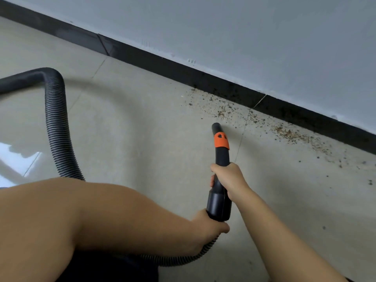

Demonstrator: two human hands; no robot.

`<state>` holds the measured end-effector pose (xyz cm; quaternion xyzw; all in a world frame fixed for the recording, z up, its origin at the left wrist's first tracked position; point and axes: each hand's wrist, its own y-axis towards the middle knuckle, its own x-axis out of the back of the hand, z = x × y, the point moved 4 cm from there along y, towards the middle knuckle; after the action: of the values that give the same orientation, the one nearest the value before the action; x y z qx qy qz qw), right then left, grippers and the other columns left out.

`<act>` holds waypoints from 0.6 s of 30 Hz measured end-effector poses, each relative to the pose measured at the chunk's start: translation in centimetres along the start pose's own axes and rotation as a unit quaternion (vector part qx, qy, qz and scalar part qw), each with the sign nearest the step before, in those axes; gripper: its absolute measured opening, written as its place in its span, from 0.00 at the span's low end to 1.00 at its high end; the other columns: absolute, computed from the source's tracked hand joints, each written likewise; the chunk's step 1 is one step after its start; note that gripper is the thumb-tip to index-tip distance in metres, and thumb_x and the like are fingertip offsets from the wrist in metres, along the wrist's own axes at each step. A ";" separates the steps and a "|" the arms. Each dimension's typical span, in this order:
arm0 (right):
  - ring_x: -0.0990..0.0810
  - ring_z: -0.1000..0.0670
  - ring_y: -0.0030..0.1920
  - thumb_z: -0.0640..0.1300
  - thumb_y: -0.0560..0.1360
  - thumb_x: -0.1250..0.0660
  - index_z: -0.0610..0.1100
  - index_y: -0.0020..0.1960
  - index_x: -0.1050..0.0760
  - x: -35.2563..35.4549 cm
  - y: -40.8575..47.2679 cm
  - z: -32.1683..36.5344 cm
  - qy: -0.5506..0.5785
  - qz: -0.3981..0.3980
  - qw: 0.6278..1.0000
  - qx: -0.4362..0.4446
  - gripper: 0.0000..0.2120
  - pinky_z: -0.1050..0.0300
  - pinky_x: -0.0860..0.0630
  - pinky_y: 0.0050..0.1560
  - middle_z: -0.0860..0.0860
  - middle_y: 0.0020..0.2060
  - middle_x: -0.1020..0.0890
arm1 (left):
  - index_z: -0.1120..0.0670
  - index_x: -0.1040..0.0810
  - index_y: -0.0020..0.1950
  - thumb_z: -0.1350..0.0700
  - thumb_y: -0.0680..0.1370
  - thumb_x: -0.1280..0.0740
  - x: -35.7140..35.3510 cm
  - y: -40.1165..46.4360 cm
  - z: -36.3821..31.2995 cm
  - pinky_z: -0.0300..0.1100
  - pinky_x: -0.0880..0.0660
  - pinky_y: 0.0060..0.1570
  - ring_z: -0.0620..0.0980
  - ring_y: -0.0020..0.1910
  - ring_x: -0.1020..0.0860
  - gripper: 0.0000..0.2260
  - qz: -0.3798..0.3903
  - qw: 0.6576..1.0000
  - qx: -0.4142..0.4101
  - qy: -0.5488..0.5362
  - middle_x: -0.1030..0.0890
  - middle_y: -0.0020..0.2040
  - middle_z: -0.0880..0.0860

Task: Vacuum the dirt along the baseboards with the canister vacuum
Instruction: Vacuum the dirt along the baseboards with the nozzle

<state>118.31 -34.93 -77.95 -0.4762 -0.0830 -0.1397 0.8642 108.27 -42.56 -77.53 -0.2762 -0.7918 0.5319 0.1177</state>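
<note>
Right hand grasps the black plastic vacuum nozzle tube with its orange collar at mid-length, fingers wrapped round the barrel. Left hand grips the rear end of the same tube, where the wide black cuff meets the ribbed black flexible hose. Both hands sit one behind the other along the tube, right hand forward.

Ahead of the right hand, the tube's open mouth points at the floor, just short of the scattered brown crumbs and dirt. The dirt lies ahead and to the right of the hands in a band along the foot of the dark baseboard, densest beside the tile joint; stray specks reach further right. Whether the mouth touches the floor cannot be told.

Beyond the baseboard rises a pale grey painted wall. To the left of the hands, the beige tiled floor lies open, crossed only by the hose, which loops up and off the left edge.
</note>
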 end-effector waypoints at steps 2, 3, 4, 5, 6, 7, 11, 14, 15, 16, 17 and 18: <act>0.27 0.48 0.24 0.36 0.72 0.38 0.40 0.43 0.31 -0.2 -0.1 0.7 -0.012 0.018 1.000 0.000 0.03 0.57 0.26 0.35 0.46 0.22 0.25 | 0.53 0.29 0.47 0.60 0.72 0.32 -0.1 -0.4 -0.3 0.35 0.32 0.35 0.47 0.36 0.30 0.08 -0.012 1.000 -0.014 -0.014 0.29 0.38 0.51; 0.27 0.48 0.25 0.36 0.71 0.37 0.40 0.43 0.31 -0.5 -0.2 1.1 -0.020 0.027 0.999 0.000 0.03 0.56 0.26 0.36 0.46 0.22 0.24 | 0.53 0.30 0.45 0.61 0.72 0.32 0.0 -0.6 -0.3 0.36 0.32 0.36 0.47 0.36 0.30 0.08 -0.022 0.999 -0.022 -0.022 0.29 0.38 0.51; 0.26 0.47 0.26 0.36 0.71 0.37 0.40 0.43 0.31 -1.0 -0.1 1.6 -0.027 0.035 0.999 0.004 0.03 0.55 0.25 0.38 0.47 0.22 0.24 | 0.53 0.30 0.44 0.60 0.72 0.32 0.4 -0.7 -0.4 0.36 0.31 0.36 0.48 0.36 0.30 0.07 -0.035 0.999 -0.029 -0.029 0.29 0.38 0.52; 0.26 0.47 0.27 0.36 0.71 0.37 0.40 0.43 0.31 -1.7 0.1 2.2 -0.033 0.043 0.999 0.009 0.03 0.54 0.25 0.40 0.47 0.22 0.24 | 0.53 0.30 0.44 0.60 0.72 0.32 0.8 -0.7 -0.5 0.37 0.31 0.37 0.48 0.36 0.29 0.07 -0.051 0.997 -0.035 -0.036 0.28 0.38 0.52; 0.26 0.47 0.27 0.36 0.71 0.37 0.39 0.43 0.31 -2.4 0.3 2.8 -0.038 0.050 0.998 0.016 0.03 0.53 0.25 0.40 0.47 0.21 0.24 | 0.53 0.29 0.45 0.59 0.72 0.32 1.5 -0.6 -0.6 0.37 0.31 0.37 0.48 0.35 0.29 0.07 -0.072 0.996 -0.039 -0.039 0.27 0.38 0.52; 0.26 0.47 0.26 0.36 0.71 0.37 0.39 0.43 0.31 -3.3 0.5 3.5 -0.041 0.056 0.997 0.022 0.03 0.53 0.25 0.40 0.47 0.21 0.24 | 0.54 0.29 0.46 0.59 0.73 0.32 2.3 -0.5 -0.8 0.37 0.31 0.35 0.48 0.35 0.29 0.07 -0.097 0.994 -0.043 -0.041 0.27 0.38 0.52; 0.25 0.47 0.26 0.36 0.71 0.37 0.39 0.48 0.31 -6.5 1.3 5.6 -0.048 0.081 0.995 0.046 0.07 0.52 0.23 0.42 0.45 0.25 0.23 | 0.55 0.28 0.46 0.59 0.73 0.32 5.3 -0.2 -1.5 0.37 0.31 0.34 0.48 0.32 0.29 0.06 -0.175 0.981 -0.060 -0.054 0.25 0.38 0.53; 0.25 0.48 0.25 0.36 0.71 0.38 0.39 0.49 0.31 -7.5 1.4 6.2 -0.027 0.089 0.994 0.057 0.07 0.53 0.23 0.41 0.45 0.26 0.23 | 0.55 0.27 0.46 0.58 0.73 0.32 6.5 -0.1 -1.6 0.40 0.29 0.37 0.49 0.33 0.28 0.06 -0.188 0.979 -0.063 -0.052 0.24 0.36 0.53; 0.25 0.48 0.26 0.36 0.71 0.37 0.39 0.49 0.31 -7.4 1.4 6.2 -0.021 0.088 0.994 0.058 0.07 0.53 0.23 0.41 0.45 0.26 0.23 | 0.54 0.27 0.46 0.58 0.72 0.32 6.7 -0.1 -1.6 0.40 0.29 0.37 0.49 0.32 0.27 0.06 -0.185 0.980 -0.062 -0.045 0.24 0.36 0.53; 0.25 0.47 0.26 0.36 0.71 0.37 0.39 0.49 0.31 -7.1 1.4 6.1 -0.016 0.084 0.995 0.056 0.07 0.53 0.23 0.42 0.45 0.26 0.23 | 0.54 0.28 0.46 0.58 0.72 0.32 6.7 -0.1 -1.6 0.40 0.28 0.37 0.49 0.32 0.27 0.06 -0.177 0.982 -0.060 -0.034 0.24 0.36 0.52; 0.25 0.47 0.27 0.36 0.71 0.37 0.38 0.49 0.32 -6.7 1.5 5.8 -0.011 0.077 0.996 0.050 0.07 0.53 0.24 0.42 0.45 0.25 0.23 | 0.54 0.28 0.46 0.58 0.72 0.32 6.6 -0.1 -1.6 0.39 0.29 0.36 0.48 0.32 0.27 0.06 -0.165 0.984 -0.057 -0.023 0.24 0.35 0.52; 0.25 0.47 0.26 0.36 0.71 0.37 0.38 0.48 0.32 -6.0 1.4 5.3 -0.001 0.068 0.997 0.043 0.07 0.54 0.24 0.41 0.45 0.26 0.23 | 0.54 0.28 0.46 0.58 0.72 0.32 6.2 -0.1 -1.5 0.38 0.29 0.35 0.48 0.31 0.28 0.06 -0.148 0.987 -0.054 -0.009 0.25 0.35 0.52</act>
<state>113.00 -28.72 -77.92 -0.4437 -0.0567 -0.0763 0.8911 103.87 -37.94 -77.49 -0.1574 -0.8525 0.4674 0.1731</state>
